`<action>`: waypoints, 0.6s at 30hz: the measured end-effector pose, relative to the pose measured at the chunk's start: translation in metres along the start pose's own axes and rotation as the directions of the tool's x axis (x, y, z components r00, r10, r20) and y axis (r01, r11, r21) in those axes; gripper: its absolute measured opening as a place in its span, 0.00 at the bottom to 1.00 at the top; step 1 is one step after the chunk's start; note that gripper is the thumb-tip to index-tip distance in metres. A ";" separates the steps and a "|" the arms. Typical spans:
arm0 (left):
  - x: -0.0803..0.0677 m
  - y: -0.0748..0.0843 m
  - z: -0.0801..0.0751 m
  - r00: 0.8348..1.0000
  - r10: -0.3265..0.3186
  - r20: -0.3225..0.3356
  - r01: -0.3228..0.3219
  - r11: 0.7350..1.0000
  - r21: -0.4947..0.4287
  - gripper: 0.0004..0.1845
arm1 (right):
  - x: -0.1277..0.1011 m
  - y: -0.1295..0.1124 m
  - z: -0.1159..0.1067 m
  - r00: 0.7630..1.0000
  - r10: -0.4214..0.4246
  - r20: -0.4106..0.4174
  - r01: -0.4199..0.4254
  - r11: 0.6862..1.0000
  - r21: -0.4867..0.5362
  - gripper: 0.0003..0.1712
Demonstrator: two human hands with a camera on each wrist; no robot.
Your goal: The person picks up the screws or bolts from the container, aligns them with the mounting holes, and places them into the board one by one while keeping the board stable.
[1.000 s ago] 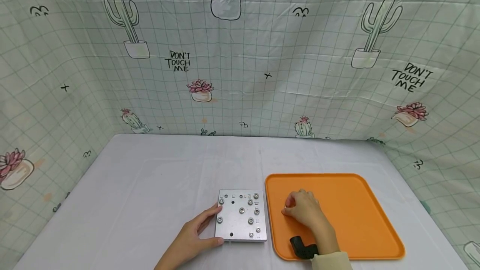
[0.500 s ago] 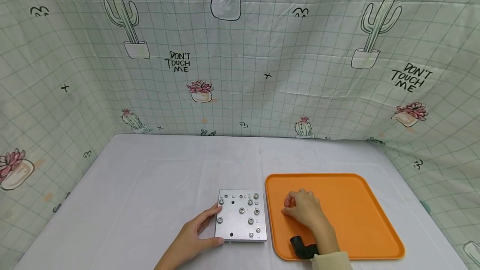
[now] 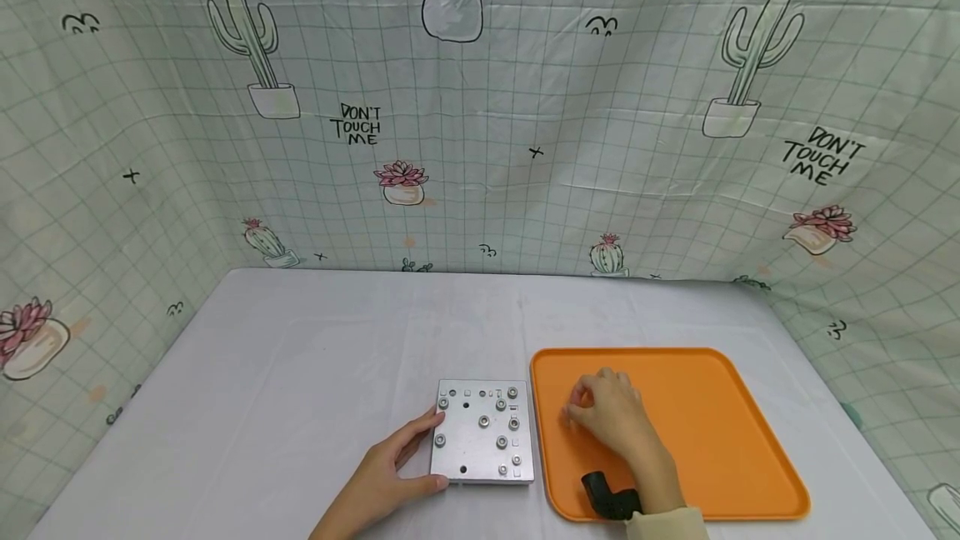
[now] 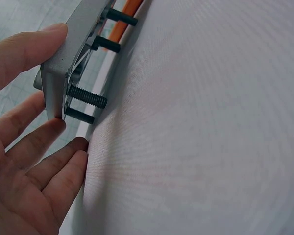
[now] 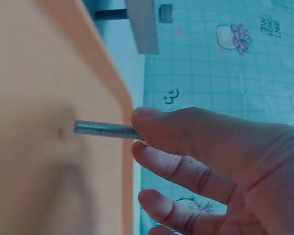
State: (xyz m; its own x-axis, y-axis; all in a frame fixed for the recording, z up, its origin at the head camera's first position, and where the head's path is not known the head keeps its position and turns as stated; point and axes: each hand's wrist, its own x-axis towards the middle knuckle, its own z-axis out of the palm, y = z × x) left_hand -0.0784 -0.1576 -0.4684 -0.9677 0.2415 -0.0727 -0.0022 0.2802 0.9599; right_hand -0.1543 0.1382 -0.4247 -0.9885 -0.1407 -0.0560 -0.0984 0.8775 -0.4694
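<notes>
A square silver metal plate (image 3: 480,457) lies on the white table, with several socket-head screws and holes in its top. My left hand (image 3: 384,472) holds it at its left side, thumb at the near corner and a finger on the far part of that edge. Dark threaded screw ends (image 4: 88,96) stick out of its underside in the left wrist view. Over the left part of the orange tray (image 3: 720,440), my right hand (image 3: 615,417) pinches a screw (image 5: 105,129) between thumb and index finger. Its threaded shank points away from the fingertips, and the fingers cover its head.
The tray sits just right of the plate, with a narrow gap between them. A black elbow-shaped piece (image 3: 609,498) is at my right wrist, over the tray's near edge. Behind the table hangs a cactus-print cloth (image 3: 480,190).
My right hand has shifted slightly, its knuckles a little higher in the head view, and the black piece at the wrist has moved along with it. Left hand and plate stay put.
</notes>
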 end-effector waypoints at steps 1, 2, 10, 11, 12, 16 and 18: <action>0.000 0.000 0.000 1.000 0.001 -0.001 -0.001 1.000 0.001 0.37 | 0.000 -0.001 -0.001 1.000 -0.002 -0.005 0.002 1.000 0.005 0.09; 0.000 -0.001 0.000 1.000 0.000 -0.001 0.000 1.000 0.001 0.37 | 0.000 -0.002 -0.001 1.000 -0.006 -0.012 0.006 1.000 0.007 0.09; 0.000 -0.001 0.000 1.000 0.000 -0.004 0.000 1.000 0.012 0.37 | -0.002 -0.014 -0.007 0.996 -0.049 -0.076 0.051 0.998 0.034 0.07; 0.000 -0.001 0.000 1.000 -0.001 -0.004 0.001 1.000 0.013 0.37 | -0.003 -0.016 -0.007 0.994 -0.058 -0.088 0.062 0.997 0.037 0.06; 0.000 -0.001 0.001 1.000 -0.001 -0.005 0.001 1.000 0.015 0.37 | -0.004 -0.018 -0.008 0.993 -0.067 -0.099 0.071 0.997 0.041 0.06; 0.000 0.000 0.001 1.000 0.001 -0.007 -0.001 1.000 0.015 0.37 | -0.007 -0.027 -0.009 0.984 -0.101 -0.145 0.111 0.992 0.061 0.06; 0.000 0.000 0.001 1.000 0.002 -0.007 -0.002 1.000 0.011 0.38 | -0.008 -0.032 -0.008 0.979 -0.117 -0.164 0.131 0.988 0.076 0.06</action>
State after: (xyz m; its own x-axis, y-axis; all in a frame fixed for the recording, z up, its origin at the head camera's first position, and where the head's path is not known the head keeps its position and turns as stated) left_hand -0.0782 -0.1571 -0.4687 -0.9694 0.2356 -0.0692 0.0022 0.2900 0.9570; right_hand -0.1444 0.1150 -0.4023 -0.9755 -0.1655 0.1447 -0.2179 0.8139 -0.5385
